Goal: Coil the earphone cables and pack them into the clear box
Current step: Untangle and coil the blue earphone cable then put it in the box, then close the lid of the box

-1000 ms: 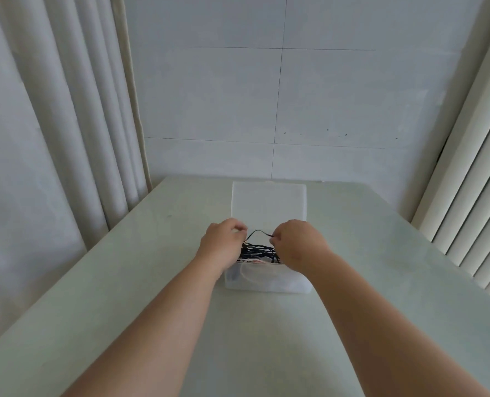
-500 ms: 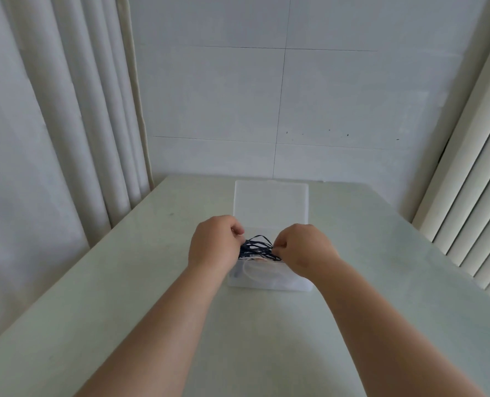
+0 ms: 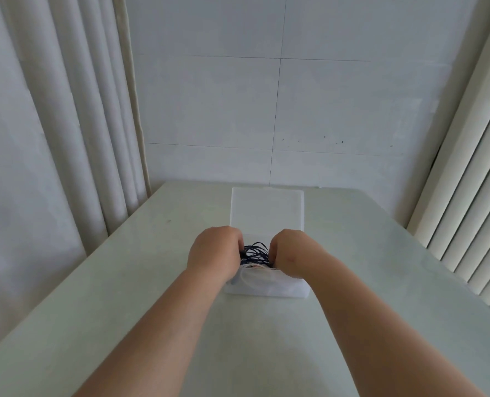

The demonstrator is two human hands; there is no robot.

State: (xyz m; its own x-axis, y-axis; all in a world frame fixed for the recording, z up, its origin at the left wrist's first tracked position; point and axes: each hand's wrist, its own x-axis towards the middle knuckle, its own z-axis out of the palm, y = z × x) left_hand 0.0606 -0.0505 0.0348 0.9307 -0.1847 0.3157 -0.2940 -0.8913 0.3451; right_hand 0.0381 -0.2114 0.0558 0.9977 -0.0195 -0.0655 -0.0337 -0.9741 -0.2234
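Observation:
A clear plastic box (image 3: 266, 289) stands on the table in front of me, its lid (image 3: 267, 209) swung open and lying flat behind it. A bundle of dark blue earphone cable (image 3: 256, 253) rises in loops above the box's rim, and a white cable shows through the front wall. My left hand (image 3: 213, 253) and my right hand (image 3: 291, 252) are over the box, one on each side of the dark bundle, fingers curled down onto it. The fingertips are hidden behind the knuckles.
The pale green table (image 3: 246, 348) reaches to a white tiled wall. Curtains (image 3: 74, 110) hang along the left edge and vertical blinds (image 3: 467, 181) along the right.
Both hands have drawn closer together and sunk lower over the box. The loose cable loop that stood between them is pressed into a tighter bundle.

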